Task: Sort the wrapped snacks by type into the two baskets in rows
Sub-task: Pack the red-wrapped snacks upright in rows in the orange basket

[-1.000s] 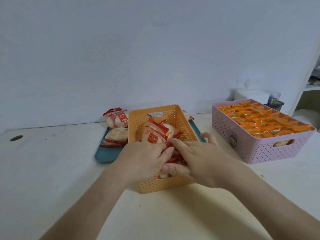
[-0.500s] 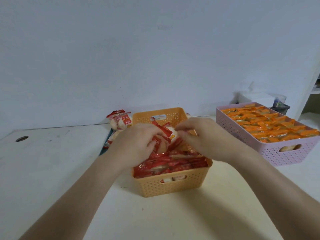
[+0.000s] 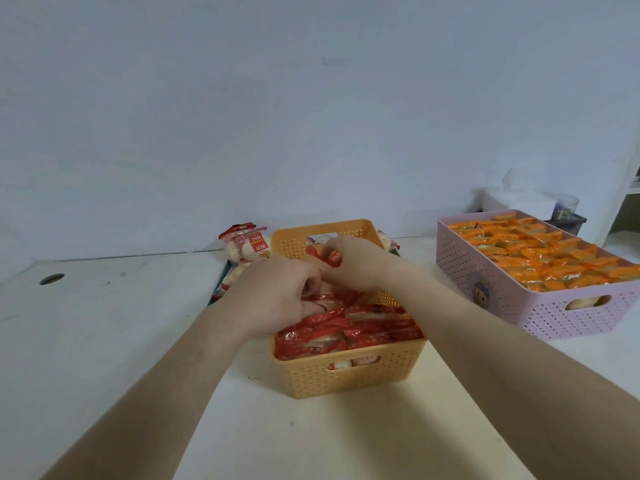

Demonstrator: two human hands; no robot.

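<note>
An orange basket [image 3: 346, 375] stands in front of me, its near half packed with red-wrapped snacks [image 3: 349, 332] in rows. Both my hands are inside it, above the middle. My left hand [image 3: 277, 296] presses its fingers onto the red wrappers. My right hand [image 3: 353, 263] pinches a red-wrapped snack [image 3: 333, 258] at the far part of the basket. A pink basket [image 3: 561, 306] at the right is filled with orange-wrapped snacks [image 3: 540, 251] in rows. More red-and-white wrapped snacks [image 3: 244, 245] lie on a teal tray [image 3: 219, 285] behind the orange basket, mostly hidden by it.
The white table [image 3: 121, 341] runs up to a white wall. A round hole [image 3: 52, 279] sits in the table at the far left. White tissue and a small dark container [image 3: 568, 216] stand behind the pink basket. A white shelf unit [image 3: 627, 209] is at the right edge.
Both hands moved from the near end of the orange basket toward its middle and far part, uncovering a packed row of red snacks. The camera view shifted slightly downward.
</note>
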